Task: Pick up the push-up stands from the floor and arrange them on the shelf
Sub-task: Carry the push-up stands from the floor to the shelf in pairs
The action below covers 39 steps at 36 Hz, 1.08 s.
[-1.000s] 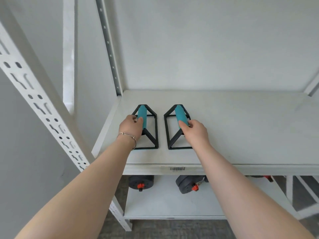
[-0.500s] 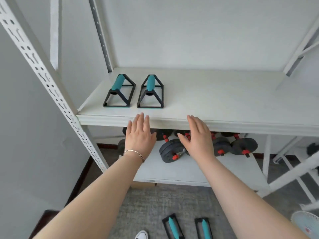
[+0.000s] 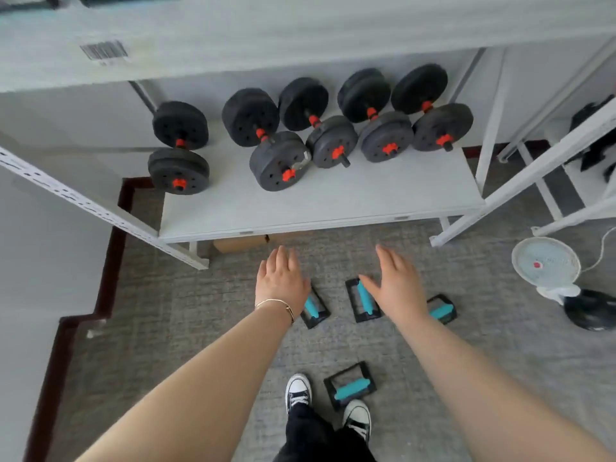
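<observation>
Several push-up stands with black frames and teal grips lie on the grey carpet. My left hand (image 3: 281, 281) hovers open, partly covering one stand (image 3: 314, 308). A second stand (image 3: 362, 301) lies just under the spread fingers of my right hand (image 3: 396, 288), which holds nothing. A third stand (image 3: 441, 310) peeks out right of my right wrist. A fourth stand (image 3: 350, 385) sits by my shoes. The upper shelf (image 3: 233, 35) fills the top of the view, with the bases of two placed stands barely showing at its top left edge.
Several black dumbbells (image 3: 280, 141) with red collars fill the lower shelf (image 3: 333, 201). A white shelf post (image 3: 100, 208) slants at the left. A small white fan (image 3: 546, 265) and a dark object stand on the floor at the right. My shoes (image 3: 300, 391) are at the bottom.
My view has dropped from the upper shelf to the floor. Both hands left the two stands on the shelf and moved down, open, over the stands on the carpet.
</observation>
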### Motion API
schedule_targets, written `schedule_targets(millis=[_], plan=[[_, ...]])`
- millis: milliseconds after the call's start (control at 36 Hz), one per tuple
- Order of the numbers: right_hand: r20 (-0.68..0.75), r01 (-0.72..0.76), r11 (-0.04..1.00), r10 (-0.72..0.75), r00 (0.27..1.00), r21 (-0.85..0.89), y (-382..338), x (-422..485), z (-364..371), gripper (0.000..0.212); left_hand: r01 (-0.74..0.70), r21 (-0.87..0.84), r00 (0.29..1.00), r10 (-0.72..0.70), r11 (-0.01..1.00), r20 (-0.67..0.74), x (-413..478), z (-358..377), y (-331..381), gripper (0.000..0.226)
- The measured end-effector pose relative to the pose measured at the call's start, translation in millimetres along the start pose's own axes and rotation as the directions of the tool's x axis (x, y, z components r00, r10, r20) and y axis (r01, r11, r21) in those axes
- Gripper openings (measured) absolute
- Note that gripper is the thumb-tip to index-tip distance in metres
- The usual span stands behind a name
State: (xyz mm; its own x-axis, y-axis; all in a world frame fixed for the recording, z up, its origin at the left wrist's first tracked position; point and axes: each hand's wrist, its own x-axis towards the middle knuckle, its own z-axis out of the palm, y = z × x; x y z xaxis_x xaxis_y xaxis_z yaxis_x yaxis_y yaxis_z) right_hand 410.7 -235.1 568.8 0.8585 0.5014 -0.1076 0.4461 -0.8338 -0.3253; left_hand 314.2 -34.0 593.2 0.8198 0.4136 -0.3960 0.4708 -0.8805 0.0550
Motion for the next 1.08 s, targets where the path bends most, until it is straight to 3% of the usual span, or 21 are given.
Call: schedule_targets(millis=[278, 417, 583, 722, 917, 1083], plan=[[0.202, -0.238, 0.968, 0.249, 0.947, -0.077, 93, 17, 173, 0.078, 0.058, 0.024, 0.982, -0.061, 0.998, 0.179, 103, 175, 10, 0.071], [0.295, -0.270, 0.959, 0.282, 0.913, -0.083, 142, 37, 279, 0.080, 0.256, -0.072, 0.932, -0.226, 0.964, 0.283, 155, 288, 22, 0.071], [0.349, -0.309, 0.943, 0.333, 0.876, -0.124, 202, 61, 397, 0.083, 0.521, -0.199, 0.819, -0.421, 0.830, 0.390, 203, 427, 32, 0.081], [0.359, -0.412, 0.910, 0.401, 0.842, -0.051, 237, 76, 475, 0.088, 0.637, -0.309, 0.757, -0.495, 0.707, 0.427, 225, 511, 38, 0.080], [0.367, -0.503, 0.864, 0.462, 0.808, 0.019, 262, 73, 539, 0.071, 0.731, -0.471, 0.679, -0.591, 0.494, 0.435, 243, 574, 41, 0.087], [0.313, -0.501, 0.864, 0.461, 0.830, 0.055, 270, 69, 557, 0.048, 0.748, -0.526, 0.643, -0.637, 0.404, 0.426, 246, 585, 41, 0.061]])
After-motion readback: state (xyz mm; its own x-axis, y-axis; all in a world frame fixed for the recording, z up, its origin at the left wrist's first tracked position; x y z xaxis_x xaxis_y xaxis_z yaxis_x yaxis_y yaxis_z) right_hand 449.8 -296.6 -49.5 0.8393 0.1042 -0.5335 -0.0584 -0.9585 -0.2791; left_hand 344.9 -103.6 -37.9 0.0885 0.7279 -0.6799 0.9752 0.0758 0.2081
